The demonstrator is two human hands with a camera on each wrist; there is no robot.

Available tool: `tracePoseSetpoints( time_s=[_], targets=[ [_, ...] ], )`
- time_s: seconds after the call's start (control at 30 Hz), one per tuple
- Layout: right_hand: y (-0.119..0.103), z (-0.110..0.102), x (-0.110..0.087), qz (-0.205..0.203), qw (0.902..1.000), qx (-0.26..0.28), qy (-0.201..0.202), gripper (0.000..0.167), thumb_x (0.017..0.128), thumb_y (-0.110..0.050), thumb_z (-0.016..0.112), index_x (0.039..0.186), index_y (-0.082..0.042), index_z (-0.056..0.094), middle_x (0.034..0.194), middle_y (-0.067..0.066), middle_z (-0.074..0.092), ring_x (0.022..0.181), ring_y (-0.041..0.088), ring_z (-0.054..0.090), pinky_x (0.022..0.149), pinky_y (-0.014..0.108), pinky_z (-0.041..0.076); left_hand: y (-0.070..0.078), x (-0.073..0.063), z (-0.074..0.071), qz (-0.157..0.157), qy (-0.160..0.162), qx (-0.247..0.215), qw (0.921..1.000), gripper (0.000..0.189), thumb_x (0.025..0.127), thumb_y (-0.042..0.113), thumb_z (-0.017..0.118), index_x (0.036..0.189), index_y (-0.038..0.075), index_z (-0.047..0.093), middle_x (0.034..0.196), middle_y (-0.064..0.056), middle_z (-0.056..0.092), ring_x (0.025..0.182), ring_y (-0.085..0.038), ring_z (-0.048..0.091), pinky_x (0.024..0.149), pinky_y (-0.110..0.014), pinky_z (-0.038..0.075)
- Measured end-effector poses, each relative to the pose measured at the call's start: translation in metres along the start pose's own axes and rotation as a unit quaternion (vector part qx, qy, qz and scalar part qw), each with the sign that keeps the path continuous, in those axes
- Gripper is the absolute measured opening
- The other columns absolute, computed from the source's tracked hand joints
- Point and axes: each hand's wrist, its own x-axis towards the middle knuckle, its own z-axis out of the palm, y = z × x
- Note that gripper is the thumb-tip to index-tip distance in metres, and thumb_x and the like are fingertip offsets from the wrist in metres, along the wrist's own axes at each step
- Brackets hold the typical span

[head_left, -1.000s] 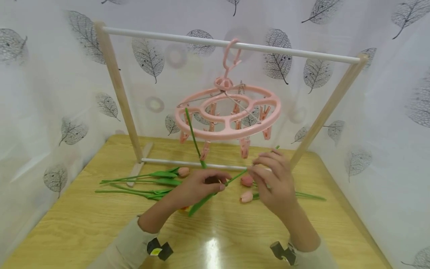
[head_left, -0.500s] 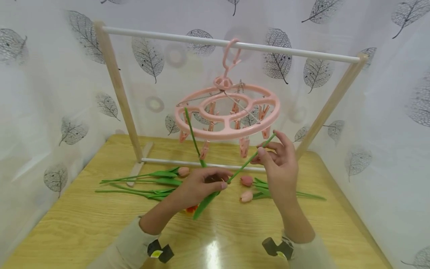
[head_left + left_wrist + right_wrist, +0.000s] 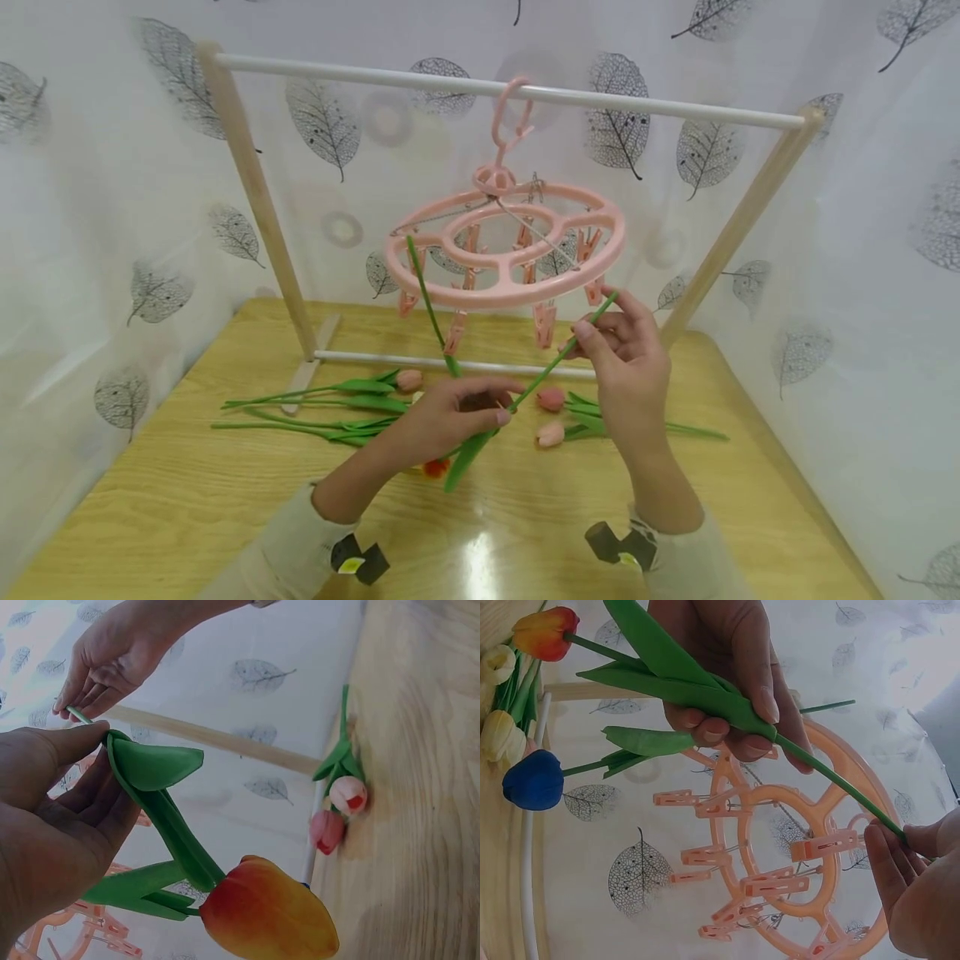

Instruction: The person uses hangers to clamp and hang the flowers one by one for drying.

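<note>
So the orange-yellow tulip [image 3: 270,907] is up in the air over the counter [image 3: 555,517], slanted, bloom low and stem rising toward the right. Left hand [image 3: 450,417] has it pinched by the leaves, right hand [image 3: 626,367] pinches near the stem's far end. A blue tulip [image 3: 534,780] is just beside it, bloom down too. Right above there's a pink clip hanger [image 3: 506,293] hooked on a white rod [image 3: 375,77]. Two pinkish tulips [image 3: 550,434] lie on the right, more stems [image 3: 300,427] on the left.
</note>
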Motion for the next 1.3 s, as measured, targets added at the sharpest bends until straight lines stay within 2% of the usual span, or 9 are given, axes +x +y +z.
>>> tracePoseSetpoints(
  time_s=[0.2, 0.63, 0.9, 1.07, 1.17, 1.3],
  targets=[
    [-0.001, -0.002, 0.000, -0.003, 1.0000, -0.008, 0.002, 0.045, 0.095, 0.000, 0.067, 0.137, -0.001, 0.054, 0.091, 0.006, 0.067, 0.072, 0.015, 0.070, 0.070, 0.026, 0.061, -0.001, 0.001, 0.000, -0.013, -0.012, -0.012, 0.9998, 0.041, 0.101, 0.017, 0.064, 0.141, 0.015, 0.060, 0.121, -0.007, 0.065, 0.108, -0.018, 0.064, 0.086, -0.029, 0.058],
    [-0.003, -0.004, 0.001, -0.013, 0.9997, -0.016, 0.011, 0.043, 0.094, 0.002, 0.067, 0.136, 0.000, 0.055, 0.091, 0.006, 0.068, 0.074, 0.015, 0.069, 0.070, 0.026, 0.061, 0.002, 0.001, 0.000, -0.024, -0.022, -0.007, 0.9994, 0.040, 0.100, 0.018, 0.065, 0.140, 0.020, 0.061, 0.122, -0.006, 0.066, 0.110, -0.017, 0.065, 0.088, -0.029, 0.058],
    [0.001, -0.007, 0.002, -0.032, 0.9995, -0.005, -0.001, 0.038, 0.098, 0.001, 0.062, 0.135, 0.000, 0.056, 0.094, 0.005, 0.069, 0.078, 0.015, 0.069, 0.074, 0.027, 0.061, 0.000, -0.001, -0.001, -0.008, -0.008, 0.005, 0.9999, 0.040, 0.100, 0.018, 0.065, 0.140, 0.015, 0.061, 0.130, -0.008, 0.066, 0.114, -0.018, 0.065, 0.090, -0.029, 0.057],
    [0.009, -0.013, 0.007, -0.057, 0.9981, 0.011, -0.019, 0.027, 0.103, -0.001, 0.054, 0.129, 0.007, 0.058, 0.099, 0.008, 0.069, 0.084, 0.018, 0.070, 0.077, 0.027, 0.061, -0.003, -0.001, -0.007, -0.012, 0.016, -0.002, 0.9998, 0.039, 0.100, 0.022, 0.066, 0.139, 0.020, 0.063, 0.132, -0.006, 0.065, 0.117, -0.018, 0.063, 0.091, -0.029, 0.057],
    [0.018, -0.012, 0.010, -0.043, 0.9988, -0.013, -0.018, 0.024, 0.102, -0.003, 0.057, 0.122, 0.011, 0.061, 0.101, 0.008, 0.068, 0.089, 0.017, 0.069, 0.077, 0.026, 0.060, -0.001, -0.001, -0.010, -0.009, 0.026, -0.009, 0.9996, 0.039, 0.099, 0.023, 0.067, 0.138, 0.021, 0.063, 0.131, -0.005, 0.065, 0.117, -0.019, 0.063, 0.090, -0.031, 0.057],
    [0.029, -0.006, 0.012, -0.005, 0.9961, -0.088, 0.000, 0.025, 0.097, -0.006, 0.066, 0.117, 0.009, 0.064, 0.100, 0.000, 0.068, 0.091, 0.014, 0.066, 0.077, 0.023, 0.058, 0.001, -0.001, -0.012, 0.002, 0.030, -0.019, 0.9994, 0.039, 0.099, 0.021, 0.066, 0.138, 0.019, 0.063, 0.129, -0.004, 0.066, 0.115, -0.022, 0.064, 0.088, -0.031, 0.058]
  ],
)
